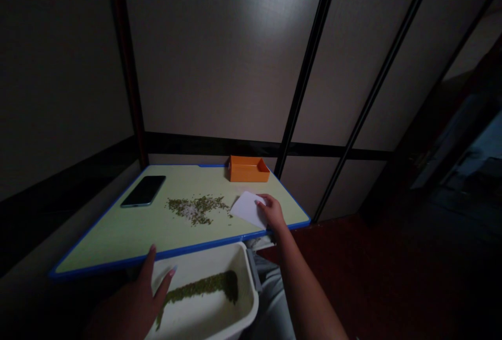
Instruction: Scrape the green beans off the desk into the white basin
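Note:
My right hand (271, 211) pinches a white sheet of paper or card (248, 208) low over the table's right part. Just left of the sheet, small green-brown dried bits (206, 205) lie scattered, with a whitish patch (192, 211) among them. At the lower left, my left hand (137, 295) is at the left side of a white plastic bin (251, 306), thumb and forefinger apart. Whether its other fingers grip the rim is hidden in shadow. Inside the bin, more green bits (204, 285) form a band along the bottom.
A pale yellow-green table (117, 243) with a blue edge stands against a panelled wall (219, 57). On it are a dark-screened phone (144, 191) at the left and an orange open box (249, 173) at the back right. The bin sits at the table's front edge, by my legs (270, 298).

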### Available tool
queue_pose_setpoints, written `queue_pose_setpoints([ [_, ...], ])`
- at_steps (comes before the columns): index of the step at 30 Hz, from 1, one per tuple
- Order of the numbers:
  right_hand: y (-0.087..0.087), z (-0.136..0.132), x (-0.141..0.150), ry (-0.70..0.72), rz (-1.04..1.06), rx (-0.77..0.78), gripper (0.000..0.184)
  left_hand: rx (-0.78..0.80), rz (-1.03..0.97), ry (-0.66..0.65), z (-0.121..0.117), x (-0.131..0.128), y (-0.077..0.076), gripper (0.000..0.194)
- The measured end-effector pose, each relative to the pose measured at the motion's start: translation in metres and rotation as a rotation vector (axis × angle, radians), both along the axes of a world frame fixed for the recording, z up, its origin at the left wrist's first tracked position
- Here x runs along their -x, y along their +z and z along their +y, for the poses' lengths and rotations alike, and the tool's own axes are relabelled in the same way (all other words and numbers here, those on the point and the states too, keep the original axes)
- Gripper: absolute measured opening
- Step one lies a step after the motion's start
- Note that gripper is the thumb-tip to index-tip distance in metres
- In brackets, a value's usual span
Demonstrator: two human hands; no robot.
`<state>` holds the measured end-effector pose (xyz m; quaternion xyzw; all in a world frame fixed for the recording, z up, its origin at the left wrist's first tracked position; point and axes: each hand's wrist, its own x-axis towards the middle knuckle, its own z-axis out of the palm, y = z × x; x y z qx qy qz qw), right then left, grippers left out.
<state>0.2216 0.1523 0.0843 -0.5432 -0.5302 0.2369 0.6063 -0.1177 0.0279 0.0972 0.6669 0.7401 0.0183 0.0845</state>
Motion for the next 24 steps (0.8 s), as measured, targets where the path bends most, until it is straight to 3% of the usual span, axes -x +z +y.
queue_pose_setpoints([
  [12,0.0,-0.002,0.003,0.054,0.006,-0.002,0.033,-0.041,-0.037,0.0,0.001,0.001,-0.005,0.076],
  [19,-0.001,-0.001,0.004,0.038,0.004,-0.015,0.032,0.0,0.024,-0.002,-0.003,-0.003,0.005,0.074],
  [21,-0.001,-0.001,0.005,0.025,0.015,-0.02,0.032,-0.019,0.014,0.003,-0.001,-0.001,0.001,0.075],
  [24,-0.001,-0.001,0.006,-0.002,0.043,-0.037,0.03,-0.051,-0.051,0.01,0.006,0.008,-0.019,0.078],
])
